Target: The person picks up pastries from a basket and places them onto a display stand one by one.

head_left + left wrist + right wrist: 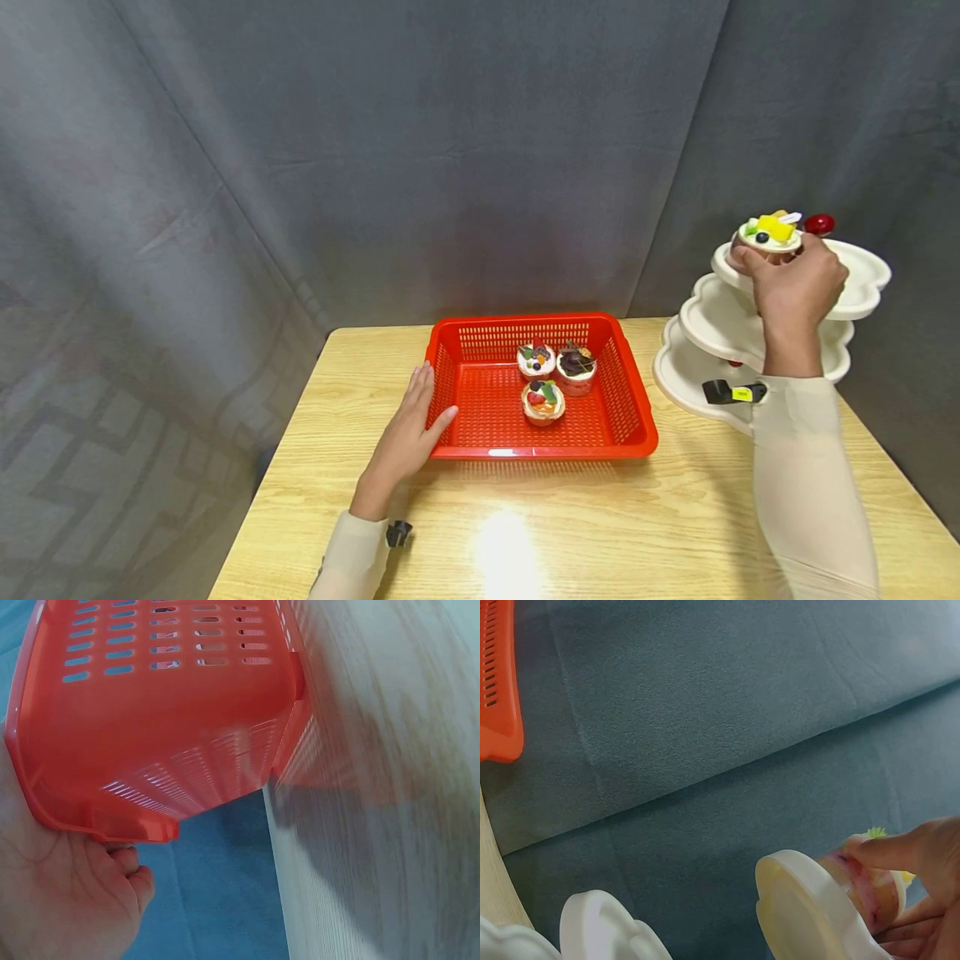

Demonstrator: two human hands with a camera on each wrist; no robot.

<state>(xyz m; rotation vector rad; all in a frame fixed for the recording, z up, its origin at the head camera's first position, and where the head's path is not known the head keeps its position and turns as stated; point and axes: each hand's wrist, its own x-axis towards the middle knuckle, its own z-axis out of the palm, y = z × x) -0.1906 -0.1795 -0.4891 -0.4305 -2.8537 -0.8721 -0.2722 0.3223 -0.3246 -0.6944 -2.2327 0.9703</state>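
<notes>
My right hand grips a fruit-topped cupcake by its side, at the top tier of a white three-tier stand. Yellow chunks, a dark berry and white cream cover its top. In the right wrist view the cupcake's base is right at the tier's rim. My left hand rests against the left rim of a red plastic basket, fingers straight, thumb over the front corner. Seen from the left wrist, the palm lies under the basket's rim.
Inside the basket stand three cupcakes: a berry-topped one, a chocolate-topped one and a fruit-topped one. A glossy red ball shows above the stand's top tier. Grey curtains hang behind the wooden table.
</notes>
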